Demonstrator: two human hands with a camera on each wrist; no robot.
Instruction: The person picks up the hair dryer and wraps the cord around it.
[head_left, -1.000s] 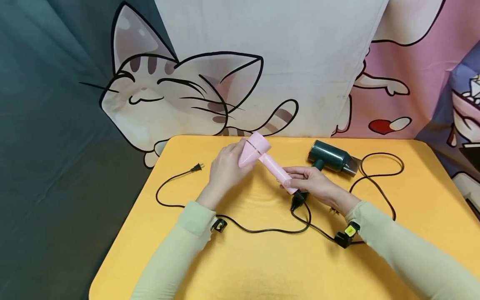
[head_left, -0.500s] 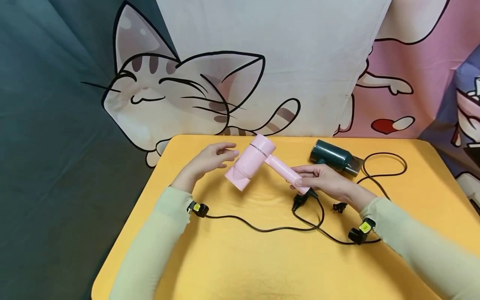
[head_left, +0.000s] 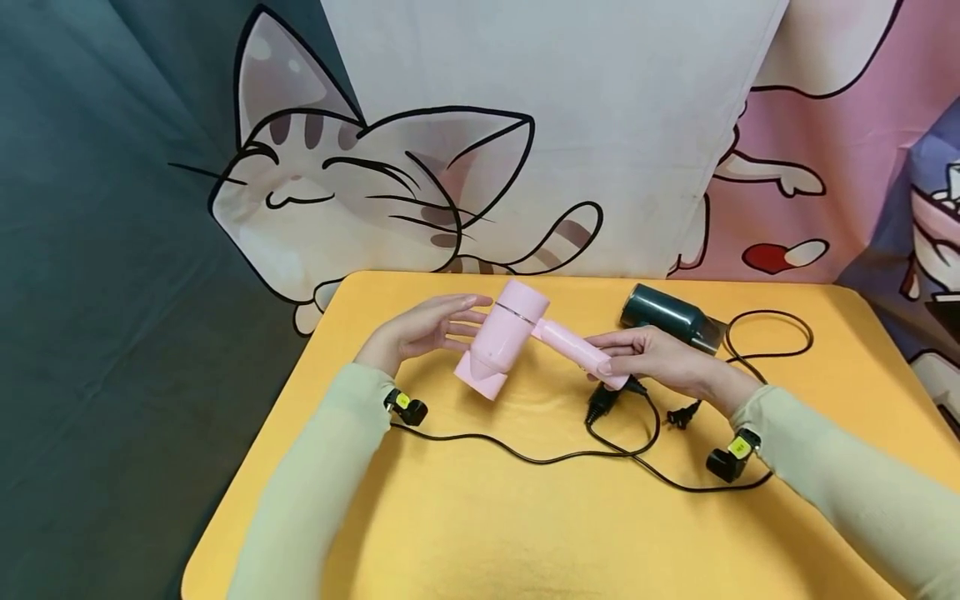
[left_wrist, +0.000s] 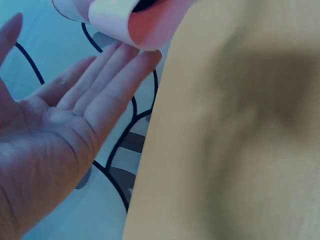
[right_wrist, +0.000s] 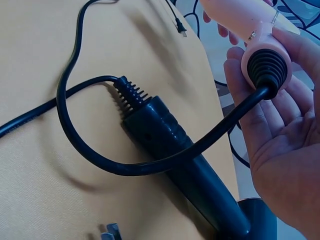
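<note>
A pink hair dryer [head_left: 504,337] is held up over the table, its wide nozzle [head_left: 480,377] pointing down and to the left. My right hand [head_left: 663,360] grips the lower end of its handle, thumb on top. From that end runs a black cord with a ribbed sleeve [right_wrist: 267,70]. My left hand [head_left: 426,329] has its fingers straight, with the fingertips right at the barrel's left side. The left wrist view shows the open palm [left_wrist: 55,130] and the fingertips close beneath the pink nozzle.
Behind my right hand a dark green hair dryer [head_left: 663,315] lies on the yellow table [head_left: 480,533], its handle partly hidden. Its cord loops at the right, and a black plug [head_left: 682,416] lies near my right wrist. The pink dryer's cord [head_left: 525,458] stretches left across the table.
My left hand first covered the pink dryer's nozzle end, then drew away leftward with fingers loose, and now is back beside the barrel. The dryer has shifted slightly right in my right hand.
</note>
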